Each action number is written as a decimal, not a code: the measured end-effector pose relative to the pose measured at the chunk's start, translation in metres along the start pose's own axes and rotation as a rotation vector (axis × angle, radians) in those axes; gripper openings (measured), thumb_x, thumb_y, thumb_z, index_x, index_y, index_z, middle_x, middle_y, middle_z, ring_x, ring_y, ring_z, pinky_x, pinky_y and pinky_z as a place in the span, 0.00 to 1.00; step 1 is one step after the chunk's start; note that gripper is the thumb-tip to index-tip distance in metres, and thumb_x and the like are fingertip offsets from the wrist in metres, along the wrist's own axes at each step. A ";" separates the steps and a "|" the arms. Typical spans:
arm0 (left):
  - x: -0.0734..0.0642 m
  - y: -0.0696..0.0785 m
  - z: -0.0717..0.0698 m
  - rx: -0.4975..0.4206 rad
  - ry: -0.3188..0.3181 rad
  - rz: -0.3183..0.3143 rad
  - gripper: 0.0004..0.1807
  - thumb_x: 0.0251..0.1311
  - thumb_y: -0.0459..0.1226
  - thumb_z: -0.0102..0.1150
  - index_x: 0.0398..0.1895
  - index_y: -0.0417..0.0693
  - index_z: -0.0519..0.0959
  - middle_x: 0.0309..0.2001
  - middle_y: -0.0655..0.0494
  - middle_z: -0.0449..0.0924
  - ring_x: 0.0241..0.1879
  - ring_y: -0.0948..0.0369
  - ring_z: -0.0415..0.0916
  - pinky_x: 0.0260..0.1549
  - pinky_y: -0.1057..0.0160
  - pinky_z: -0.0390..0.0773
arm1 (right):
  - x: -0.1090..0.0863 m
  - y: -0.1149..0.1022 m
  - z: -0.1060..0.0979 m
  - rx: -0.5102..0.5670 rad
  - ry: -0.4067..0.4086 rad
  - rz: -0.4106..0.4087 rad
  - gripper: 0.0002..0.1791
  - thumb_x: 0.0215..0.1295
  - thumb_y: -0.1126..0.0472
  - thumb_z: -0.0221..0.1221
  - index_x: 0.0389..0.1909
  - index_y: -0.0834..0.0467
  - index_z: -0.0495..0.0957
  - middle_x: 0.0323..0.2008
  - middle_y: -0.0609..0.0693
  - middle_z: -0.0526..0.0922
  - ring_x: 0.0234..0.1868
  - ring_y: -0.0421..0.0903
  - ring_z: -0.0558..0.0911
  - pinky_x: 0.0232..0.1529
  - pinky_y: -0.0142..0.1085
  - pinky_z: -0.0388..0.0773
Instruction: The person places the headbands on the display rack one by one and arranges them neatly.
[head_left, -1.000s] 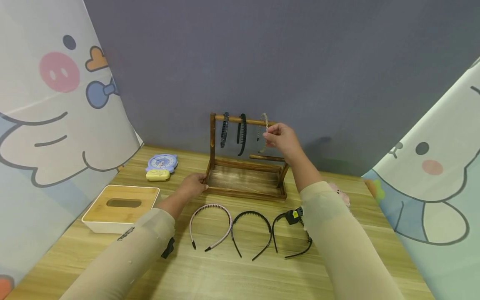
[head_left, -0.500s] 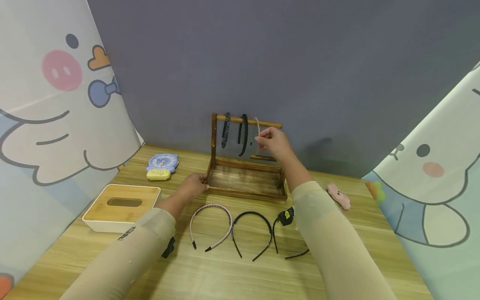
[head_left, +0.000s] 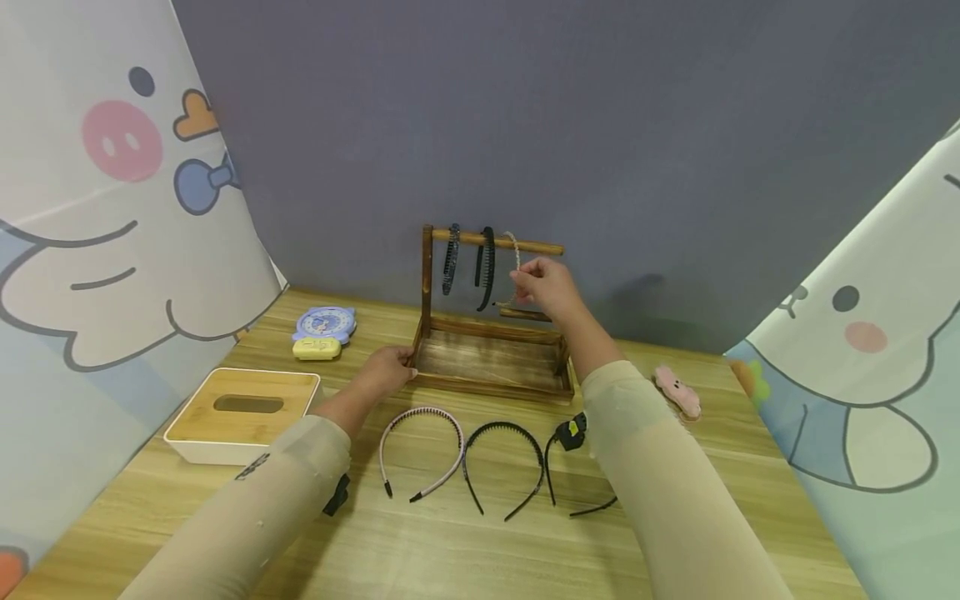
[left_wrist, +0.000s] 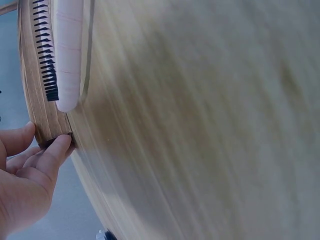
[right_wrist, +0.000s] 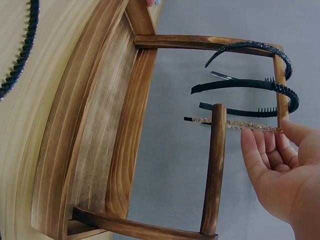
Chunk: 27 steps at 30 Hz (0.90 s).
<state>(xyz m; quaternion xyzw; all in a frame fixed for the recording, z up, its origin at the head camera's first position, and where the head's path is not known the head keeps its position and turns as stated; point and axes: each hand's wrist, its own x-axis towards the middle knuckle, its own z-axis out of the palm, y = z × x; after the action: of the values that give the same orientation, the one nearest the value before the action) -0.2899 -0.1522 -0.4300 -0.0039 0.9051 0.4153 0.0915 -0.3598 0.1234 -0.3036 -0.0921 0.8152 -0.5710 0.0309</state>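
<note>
Pinching a beaded headband on the top rail, right hand fingertips hold it beside two dark headbands. Left hand grips the wooden rack at its base corner. Three headbands lie on the table. Risk: slipping off the rail's open end if tugged sideways.

Head view looks forward-down over the table; both wrist views sit close, sharing the wooden rack.
</note>
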 end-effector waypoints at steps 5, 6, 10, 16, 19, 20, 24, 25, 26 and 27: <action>0.000 -0.001 0.000 -0.002 -0.006 -0.002 0.30 0.69 0.34 0.53 0.72 0.36 0.61 0.69 0.36 0.66 0.69 0.41 0.61 0.68 0.46 0.64 | 0.001 0.001 -0.001 0.037 0.008 0.013 0.14 0.71 0.56 0.58 0.47 0.63 0.75 0.41 0.55 0.78 0.40 0.50 0.80 0.49 0.44 0.84; 0.001 -0.001 -0.001 -0.005 -0.006 -0.005 0.30 0.69 0.34 0.54 0.72 0.37 0.61 0.69 0.36 0.65 0.70 0.41 0.61 0.68 0.46 0.64 | 0.001 0.001 -0.001 0.040 0.012 0.012 0.13 0.71 0.57 0.58 0.46 0.63 0.75 0.41 0.55 0.78 0.40 0.50 0.81 0.49 0.44 0.84; 0.001 -0.001 -0.001 -0.022 -0.008 -0.010 0.30 0.69 0.34 0.54 0.73 0.38 0.61 0.69 0.36 0.64 0.70 0.42 0.60 0.69 0.46 0.64 | 0.001 0.001 -0.002 0.042 0.029 0.004 0.12 0.70 0.57 0.59 0.44 0.62 0.75 0.40 0.54 0.78 0.38 0.50 0.81 0.48 0.44 0.84; 0.001 -0.002 0.000 -0.020 -0.003 0.000 0.30 0.69 0.33 0.54 0.72 0.36 0.61 0.69 0.35 0.66 0.69 0.41 0.61 0.68 0.46 0.65 | 0.001 0.000 -0.002 0.032 0.030 0.005 0.12 0.70 0.56 0.59 0.44 0.62 0.75 0.40 0.55 0.78 0.39 0.50 0.81 0.48 0.45 0.84; 0.001 -0.002 0.000 -0.011 -0.001 0.008 0.30 0.69 0.33 0.54 0.72 0.35 0.62 0.68 0.35 0.67 0.69 0.41 0.62 0.67 0.46 0.67 | 0.000 0.000 -0.003 0.010 0.026 0.010 0.15 0.69 0.54 0.59 0.45 0.62 0.76 0.42 0.57 0.79 0.41 0.51 0.81 0.49 0.44 0.84; 0.001 -0.001 0.000 -0.010 -0.001 0.009 0.30 0.69 0.33 0.54 0.72 0.35 0.62 0.68 0.35 0.67 0.69 0.41 0.62 0.67 0.46 0.67 | -0.001 0.001 -0.003 0.002 0.024 0.013 0.16 0.69 0.53 0.60 0.46 0.62 0.76 0.44 0.58 0.79 0.42 0.52 0.81 0.49 0.44 0.84; 0.001 -0.001 0.000 -0.004 -0.003 0.006 0.30 0.69 0.33 0.54 0.72 0.36 0.61 0.68 0.35 0.66 0.69 0.41 0.62 0.67 0.46 0.66 | -0.005 -0.001 -0.008 -0.031 0.019 0.022 0.23 0.67 0.46 0.60 0.51 0.60 0.75 0.52 0.61 0.78 0.46 0.53 0.82 0.51 0.45 0.83; 0.001 -0.001 0.000 -0.003 -0.005 0.004 0.30 0.69 0.33 0.54 0.72 0.36 0.61 0.68 0.35 0.66 0.69 0.41 0.62 0.67 0.46 0.66 | -0.007 -0.001 -0.009 -0.039 0.024 0.023 0.24 0.67 0.44 0.60 0.52 0.60 0.75 0.53 0.60 0.78 0.47 0.53 0.83 0.52 0.46 0.83; 0.001 -0.001 0.000 -0.005 -0.005 0.001 0.30 0.69 0.33 0.54 0.73 0.36 0.61 0.69 0.35 0.65 0.69 0.41 0.61 0.68 0.46 0.65 | -0.008 -0.001 -0.011 -0.046 0.030 0.021 0.25 0.66 0.43 0.60 0.53 0.59 0.75 0.54 0.60 0.77 0.48 0.53 0.83 0.53 0.47 0.82; 0.001 0.000 0.000 -0.006 -0.007 -0.002 0.30 0.69 0.33 0.54 0.73 0.37 0.61 0.69 0.36 0.65 0.70 0.42 0.61 0.68 0.46 0.65 | -0.011 -0.002 -0.013 -0.055 0.039 0.018 0.26 0.66 0.42 0.60 0.53 0.58 0.75 0.55 0.59 0.77 0.48 0.53 0.83 0.54 0.48 0.81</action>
<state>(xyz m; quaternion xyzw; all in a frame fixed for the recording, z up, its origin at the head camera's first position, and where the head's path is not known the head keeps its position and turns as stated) -0.2913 -0.1527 -0.4303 -0.0037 0.9034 0.4181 0.0952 -0.3512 0.1368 -0.2980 -0.0743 0.8318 -0.5498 0.0174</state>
